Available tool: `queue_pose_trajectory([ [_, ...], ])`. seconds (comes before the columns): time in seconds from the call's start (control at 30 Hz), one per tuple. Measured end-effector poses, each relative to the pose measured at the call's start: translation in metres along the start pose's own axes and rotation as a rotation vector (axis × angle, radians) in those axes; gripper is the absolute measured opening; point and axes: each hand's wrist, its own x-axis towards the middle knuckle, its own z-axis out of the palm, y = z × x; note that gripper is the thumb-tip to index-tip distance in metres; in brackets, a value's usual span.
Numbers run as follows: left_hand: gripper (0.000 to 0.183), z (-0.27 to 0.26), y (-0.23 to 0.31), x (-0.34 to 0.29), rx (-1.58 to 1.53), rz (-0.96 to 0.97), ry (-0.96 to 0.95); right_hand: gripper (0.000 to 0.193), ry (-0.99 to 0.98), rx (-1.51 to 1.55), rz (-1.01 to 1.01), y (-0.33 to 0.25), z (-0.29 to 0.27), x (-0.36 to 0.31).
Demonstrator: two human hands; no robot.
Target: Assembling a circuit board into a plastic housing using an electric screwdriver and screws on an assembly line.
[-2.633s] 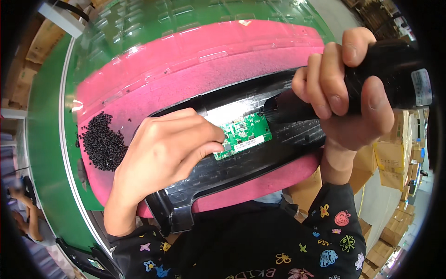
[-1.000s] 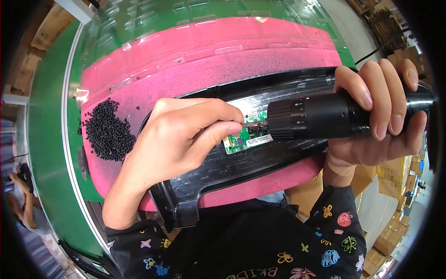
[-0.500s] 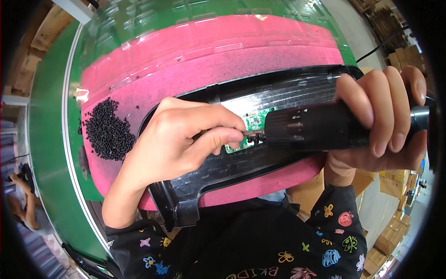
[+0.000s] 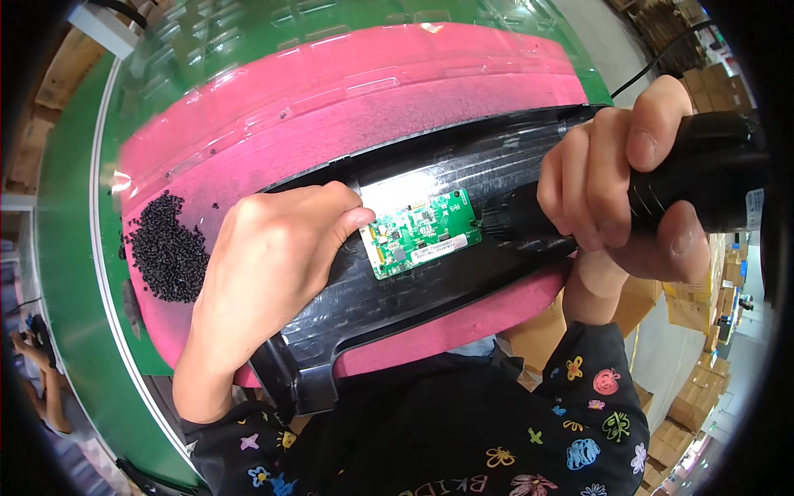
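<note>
A green circuit board [image 4: 430, 229] with a white label strip lies in a long black plastic housing [image 4: 397, 310]. My left hand [image 4: 269, 248] is closed, its thumb and forefinger pressed together at the board's left edge. Whatever is between those fingertips is hidden. Wrapped in my right hand [image 4: 608, 178] is a black electric screwdriver [image 4: 529, 217], held nearly level. Its ribbed nose points left, close to the board's right edge, and I cannot make out its tip.
The housing rests on a pink foam pad [image 4: 306, 132] on a green table [image 4: 74, 198]. A heap of small black screws [image 4: 169, 248] sits left of my left hand. Across the far side lies a clear plastic tray [image 4: 347, 78]. Cardboard boxes [image 4: 699, 364] stand at right.
The screwdriver's nose has drawn back to the right, uncovering most of the board. My left hand has moved left, from the screwdriver's tip to the board's left edge.
</note>
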Motion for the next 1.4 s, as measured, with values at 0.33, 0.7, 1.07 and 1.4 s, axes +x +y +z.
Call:
queue_pose_trajectory([
  [0.33, 0.022, 0.004, -0.001, 0.002, -0.056, 0.015, 0.06, 0.041, -0.081, 0.003, 0.004, 0.01, 0.01, 0.005],
  [0.7, 0.011, 0.002, 0.007, 0.002, 0.01, 0.039, 0.096, 0.037, 0.233, -0.005, -0.2, 0.006, 0.002, 0.0],
  [1.07, 0.012, -0.002, -0.002, -0.001, 0.019, 0.087, -0.03, 0.035, 0.23, -0.012, -0.066, 0.022, 0.007, 0.003],
  [1.4, 0.008, -0.002, 0.007, 0.002, 0.028, 0.096, 0.032, 0.038, -0.037, 0.015, 0.01, 0.027, 0.008, 0.024],
])
